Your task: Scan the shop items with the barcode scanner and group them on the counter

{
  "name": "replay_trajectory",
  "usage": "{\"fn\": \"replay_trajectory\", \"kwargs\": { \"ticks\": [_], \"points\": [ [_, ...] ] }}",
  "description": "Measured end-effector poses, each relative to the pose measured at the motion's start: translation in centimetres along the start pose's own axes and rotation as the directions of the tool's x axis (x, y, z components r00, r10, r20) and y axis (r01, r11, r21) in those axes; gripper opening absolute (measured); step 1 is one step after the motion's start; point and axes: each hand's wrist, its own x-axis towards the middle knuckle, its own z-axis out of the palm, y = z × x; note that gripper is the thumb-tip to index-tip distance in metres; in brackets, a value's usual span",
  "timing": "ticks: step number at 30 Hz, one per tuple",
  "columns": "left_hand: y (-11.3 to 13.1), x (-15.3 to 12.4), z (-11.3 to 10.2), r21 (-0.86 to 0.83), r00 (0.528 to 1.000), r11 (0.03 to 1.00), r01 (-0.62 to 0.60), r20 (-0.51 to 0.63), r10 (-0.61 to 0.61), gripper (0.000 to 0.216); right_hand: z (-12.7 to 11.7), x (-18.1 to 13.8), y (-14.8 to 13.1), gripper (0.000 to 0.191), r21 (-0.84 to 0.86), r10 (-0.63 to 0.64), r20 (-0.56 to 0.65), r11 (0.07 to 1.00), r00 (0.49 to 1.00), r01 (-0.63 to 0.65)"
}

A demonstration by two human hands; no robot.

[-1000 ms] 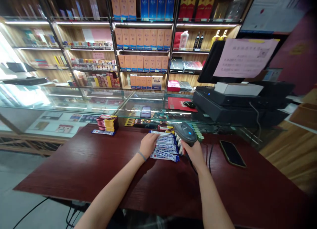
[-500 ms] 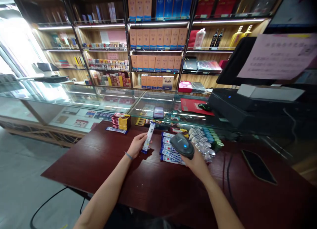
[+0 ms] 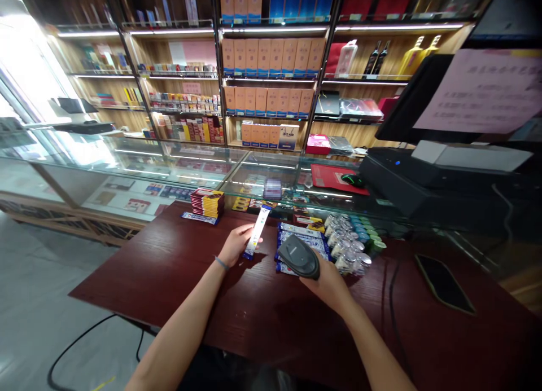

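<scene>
My left hand [image 3: 234, 244] is closed around a long white-and-blue snack bar [image 3: 258, 231], holding it upright and tilted above the dark red table [image 3: 161, 272]. My right hand [image 3: 327, 282] grips a dark handheld barcode scanner [image 3: 298, 256], whose head points toward the lifted bar. Under and behind the scanner lies a row of several matching blue-and-white bars [image 3: 298, 238]. To their right stands a cluster of small cups with silver and green lids [image 3: 352, 244].
A stack of red-and-yellow packs [image 3: 207, 202] with one blue bar [image 3: 199, 217] beside it sits at the table's far left. A black phone [image 3: 444, 282] lies at the right. Glass display counters [image 3: 178, 165], a till [image 3: 423, 176] and stocked shelves stand behind.
My left hand picked one bar off the row and raised it upright. My right hand drew the scanner back toward me and turned it to the bar. The camera view shifted left.
</scene>
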Motion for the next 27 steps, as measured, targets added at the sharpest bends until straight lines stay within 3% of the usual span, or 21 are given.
{"fn": "replay_trajectory", "kwargs": {
  "ticks": [7,12,15,17,20,23,25,27],
  "points": [
    [-0.2,0.0,-0.3,-0.080,0.999,0.997,0.016,0.039,-0.013,0.049,0.1,-0.1,0.3,0.060,0.029,0.050,-0.054,0.998,0.997,-0.048],
    [0.0,0.2,-0.5,-0.126,1.000,0.992,-0.004,-0.024,0.001,0.052,-0.2,0.0,-0.1,0.049,0.003,0.085,-0.089,0.996,0.992,-0.085],
    [1.1,1.0,-1.0,-0.026,0.982,0.988,-0.153,-0.113,0.149,0.051,-0.3,0.1,-0.4,0.043,0.023,0.072,-0.124,0.997,0.990,-0.069],
    [2.4,1.5,-1.9,0.130,0.937,0.946,-0.296,-0.152,0.314,0.044,-0.3,0.1,-0.3,0.044,0.027,0.070,-0.147,0.997,0.987,-0.066],
    [4.4,1.7,-4.5,0.451,0.841,0.784,-0.427,-0.120,0.528,0.033,-0.2,0.1,0.3,0.052,0.033,0.074,-0.163,0.997,0.984,-0.069],
    [5.5,1.1,-8.8,0.756,0.761,0.510,-0.410,-0.024,0.648,0.027,-0.1,0.1,1.1,0.058,0.044,0.101,-0.167,0.995,0.981,-0.095],
    [5.5,0.4,-12.1,0.858,0.753,0.326,-0.397,0.101,0.651,0.028,0.0,0.1,1.6,0.060,0.052,0.122,-0.164,0.992,0.979,-0.115],
    [5.2,-0.2,-15.4,0.918,0.775,0.167,-0.360,0.194,0.602,0.029,0.1,0.0,1.8,0.062,0.061,0.133,-0.168,0.990,0.977,-0.124]
  ]
}}
